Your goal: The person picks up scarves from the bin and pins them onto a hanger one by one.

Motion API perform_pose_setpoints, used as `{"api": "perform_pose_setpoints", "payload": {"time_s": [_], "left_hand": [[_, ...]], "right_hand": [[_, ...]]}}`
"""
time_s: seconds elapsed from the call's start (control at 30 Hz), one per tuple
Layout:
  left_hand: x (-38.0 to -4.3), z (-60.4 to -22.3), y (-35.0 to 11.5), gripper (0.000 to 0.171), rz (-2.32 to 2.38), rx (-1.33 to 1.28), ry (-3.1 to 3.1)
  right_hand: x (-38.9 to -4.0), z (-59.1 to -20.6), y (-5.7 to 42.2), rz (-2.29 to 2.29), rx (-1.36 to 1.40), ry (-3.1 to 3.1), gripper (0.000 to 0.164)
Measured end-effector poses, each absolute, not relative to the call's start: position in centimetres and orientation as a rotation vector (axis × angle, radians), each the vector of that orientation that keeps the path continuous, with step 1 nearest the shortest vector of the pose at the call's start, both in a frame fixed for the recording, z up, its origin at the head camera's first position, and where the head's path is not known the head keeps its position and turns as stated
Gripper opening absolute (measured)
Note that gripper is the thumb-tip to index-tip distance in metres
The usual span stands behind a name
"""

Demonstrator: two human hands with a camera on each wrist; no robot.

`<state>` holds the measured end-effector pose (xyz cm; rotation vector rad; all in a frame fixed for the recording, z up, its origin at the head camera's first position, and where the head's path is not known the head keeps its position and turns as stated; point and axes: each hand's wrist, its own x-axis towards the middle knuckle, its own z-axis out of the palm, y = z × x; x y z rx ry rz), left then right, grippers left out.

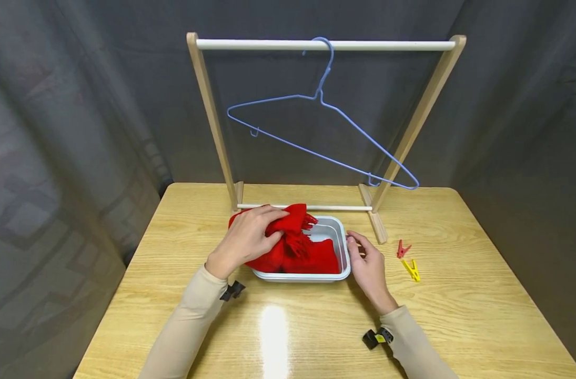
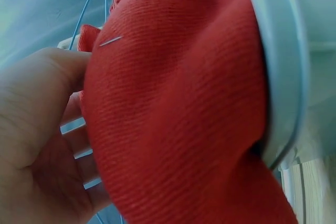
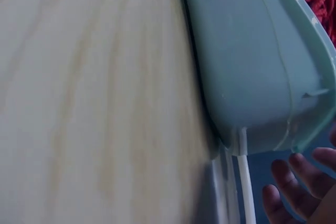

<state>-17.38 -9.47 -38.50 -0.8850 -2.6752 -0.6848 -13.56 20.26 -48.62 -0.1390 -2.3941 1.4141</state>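
Observation:
A red knitted scarf point(image 1: 294, 221) with fringed ends lies partly in a pale plastic tub point(image 1: 342, 252), its left part bunched up over the rim. My left hand point(image 1: 251, 234) grips the bunched upper part between thumb and fingers. In the left wrist view the scarf point(image 2: 173, 98) bulges in front of the left hand point(image 2: 42, 129), which hides the fingertips behind the cloth. At the tub's right end is my right hand point(image 1: 367, 263), fingers loosely bent, fingertips at the rim. The right wrist view shows the right hand's fingers point(image 3: 302, 182) beside the tub wall point(image 3: 252, 61).
Behind the tub stands a wooden rack point(image 1: 415, 116) with a white top bar point(image 1: 382, 46). A blue hanger point(image 1: 288, 141) hangs tilted from that bar. A red clothespin point(image 1: 402, 249) and a yellow clothespin point(image 1: 412, 271) lie on the wooden table point(image 1: 458, 316) to the right.

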Motion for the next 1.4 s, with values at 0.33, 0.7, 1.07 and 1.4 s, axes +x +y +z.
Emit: {"api": "perform_pose_setpoints", "payload": {"time_s": [0.33,0.7,1.07,1.4], "left_hand": [[-17.2,-38.5,-10.0,0.041,-0.696,-0.875,-2.675],[-17.0,-38.6,-10.1,0.041,-0.717,-0.879,-2.672],[-16.7,-38.9,-10.0,0.041,-0.698,-0.889,-2.689],[-16.6,-38.8,-10.0,0.041,-0.702,-0.887,-2.689]], "right_hand": [[-13.9,-46.7,22.1,1.44,-0.108,-2.315,0.033],[-14.4,-43.7,25.2,1.366,-0.096,-2.178,0.036],[-14.9,-39.9,28.0,1.409,-0.106,-2.023,0.045],[-15.7,-34.9,29.0,1.354,0.045,-1.974,0.034]]}}
